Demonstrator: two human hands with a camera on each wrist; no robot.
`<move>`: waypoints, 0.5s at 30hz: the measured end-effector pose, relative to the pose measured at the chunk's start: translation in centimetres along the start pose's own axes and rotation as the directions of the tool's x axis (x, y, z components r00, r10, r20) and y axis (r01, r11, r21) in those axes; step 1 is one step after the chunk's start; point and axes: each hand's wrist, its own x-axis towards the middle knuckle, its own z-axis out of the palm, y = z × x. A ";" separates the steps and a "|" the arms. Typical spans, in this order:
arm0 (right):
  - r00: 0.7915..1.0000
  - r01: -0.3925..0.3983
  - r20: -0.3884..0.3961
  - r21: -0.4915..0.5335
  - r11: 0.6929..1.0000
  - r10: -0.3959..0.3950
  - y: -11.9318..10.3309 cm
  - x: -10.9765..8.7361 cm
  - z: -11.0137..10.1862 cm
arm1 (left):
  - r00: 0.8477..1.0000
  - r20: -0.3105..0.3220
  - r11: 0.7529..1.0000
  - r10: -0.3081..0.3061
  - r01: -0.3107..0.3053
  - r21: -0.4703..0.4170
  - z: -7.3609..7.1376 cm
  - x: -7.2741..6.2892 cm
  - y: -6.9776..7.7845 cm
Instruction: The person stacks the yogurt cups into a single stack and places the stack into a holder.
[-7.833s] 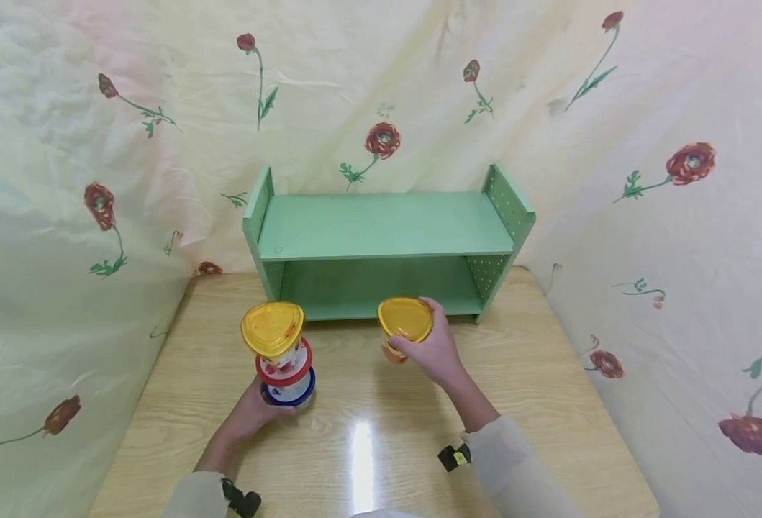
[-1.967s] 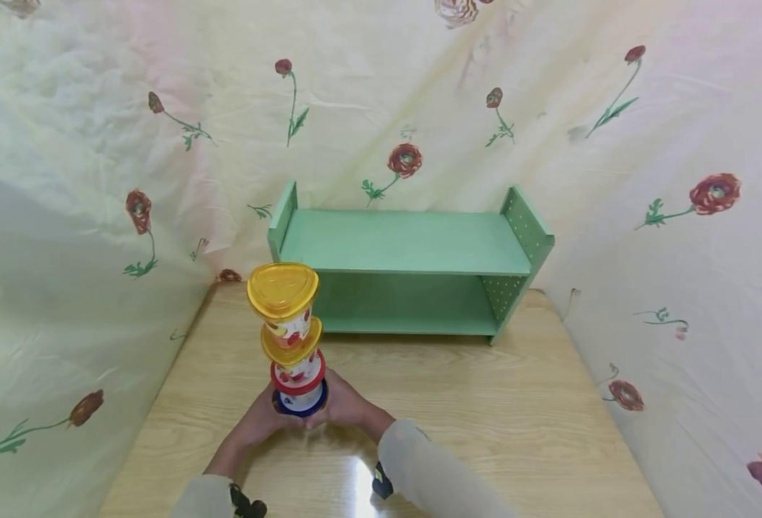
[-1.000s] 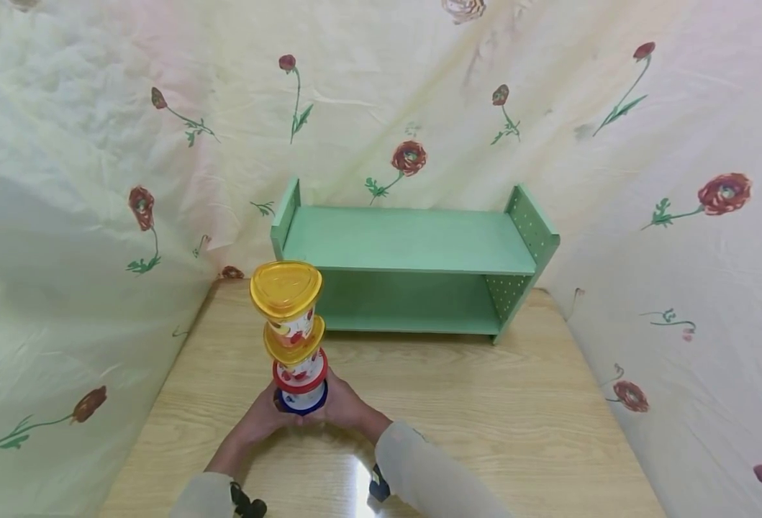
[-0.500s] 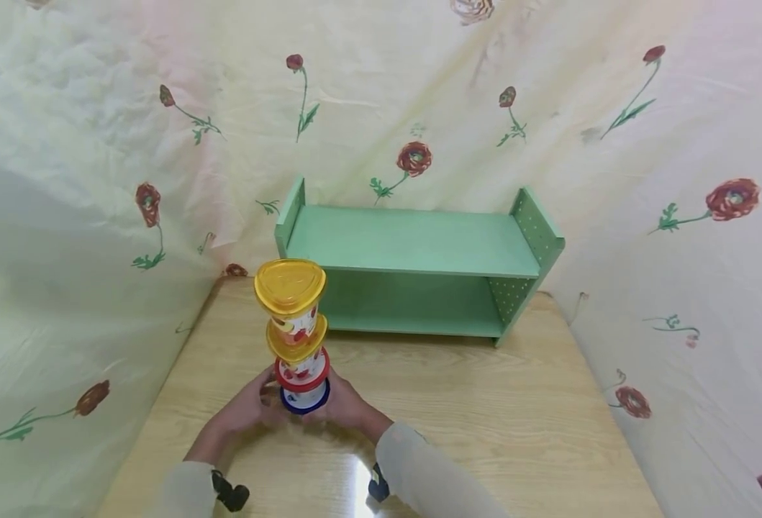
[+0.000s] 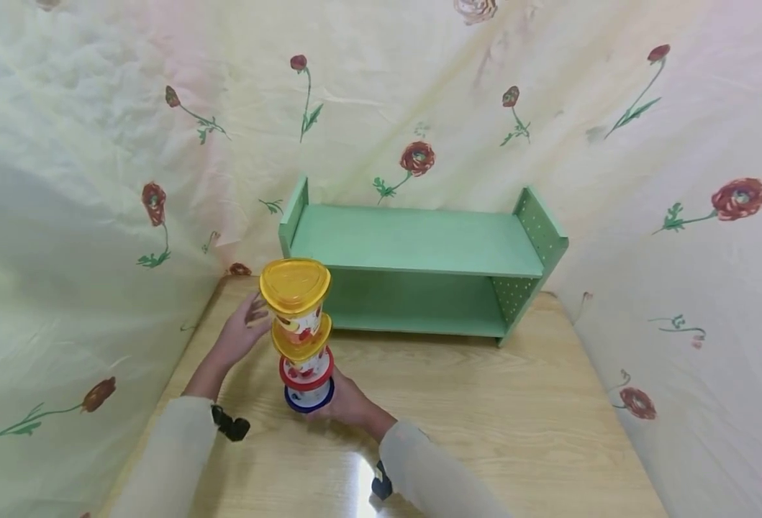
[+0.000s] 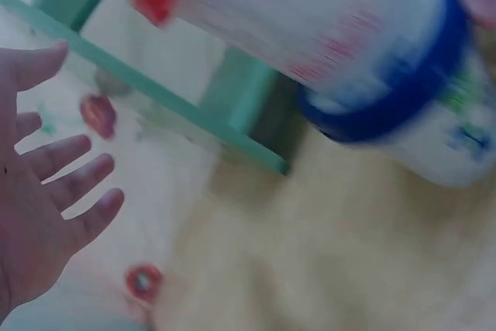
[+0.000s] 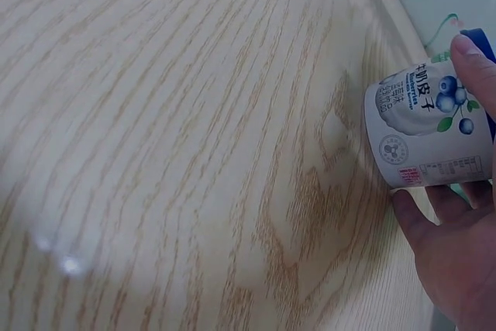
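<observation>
Several yogurt cups stand stacked in a tower at the left of the table. At the bottom is a blueberry yogurt cup (image 7: pixel 426 133) with a blue rim. Above it sits a red-lidded cup (image 5: pixel 307 368), then a yellow-lidded cup (image 5: pixel 299 344), and on top another yellow-lidded cup (image 5: pixel 295 285). My right hand (image 5: pixel 351 403) holds the bottom cup from the right, its thumb on the side near the blue rim in the right wrist view. My left hand (image 5: pixel 242 332) is raised left of the upper cups, fingers spread and holding nothing in the left wrist view.
A green two-tier shelf (image 5: pixel 413 241) stands behind the tower, against a flowered cloth backdrop (image 5: pixel 368 86). The tower's top overlaps the shelf's left end in the head view. The wooden table (image 5: pixel 484 417) stretches to the right, with a cloth wall at each side.
Earlier the right hand held one yellow-lidded cup apart; it then joined the tower. Both hands gripped the bottom cup, and in the last half second the left hand let go and rose up and left.
</observation>
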 end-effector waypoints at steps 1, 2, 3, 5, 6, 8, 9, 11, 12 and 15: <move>1.000 -0.004 -0.002 0.001 1.000 0.004 0.0 -0.1 0.0 | 1.000 -0.011 1.000 0.011 -0.010 0.011 -0.1 0.6 0.7; 1.000 -0.008 -0.003 0.001 1.000 0.008 0.1 -0.1 -0.1 | 1.000 -0.020 1.000 0.022 -0.021 0.022 -0.2 1.2 1.3; 1.000 -0.012 -0.006 -0.001 1.000 0.012 0.1 -0.2 -0.1 | 0.999 -0.030 0.999 0.034 -0.033 0.036 -0.3 1.8 1.8; 1.000 -0.014 -0.009 -0.003 1.000 0.014 0.2 -0.2 -0.2 | 0.998 -0.048 0.998 0.040 -0.038 0.054 -0.3 2.9 2.9; 1.000 -0.013 -0.011 -0.005 1.000 0.013 0.2 -0.3 -0.3 | 0.997 -0.057 0.997 0.042 -0.039 0.062 -0.3 3.3 3.3; 1.000 -0.002 -0.007 -0.011 1.000 0.002 0.2 -0.3 -0.4 | 0.997 -0.068 0.997 0.045 -0.041 0.067 -0.3 4.2 4.0; 1.000 0.007 -0.005 -0.009 1.000 -0.007 0.2 -0.4 -0.4 | 0.997 -0.069 0.997 0.045 -0.041 0.062 -0.3 4.5 4.4; 1.000 0.019 -0.002 -0.006 1.000 -0.019 0.2 -0.6 -0.5 | 0.997 -0.069 0.998 0.030 -0.027 0.051 -0.1 5.0 4.9; 1.000 0.023 -0.001 0.000 1.000 -0.023 0.2 -0.7 -0.6 | 0.997 -0.068 0.999 0.029 -0.026 0.043 -0.1 5.2 5.1; 1.000 0.019 -0.012 -0.020 1.000 -0.019 0.2 -1.0 -0.7 | 0.998 -0.059 0.999 0.029 -0.028 0.024 0.1 5.7 5.8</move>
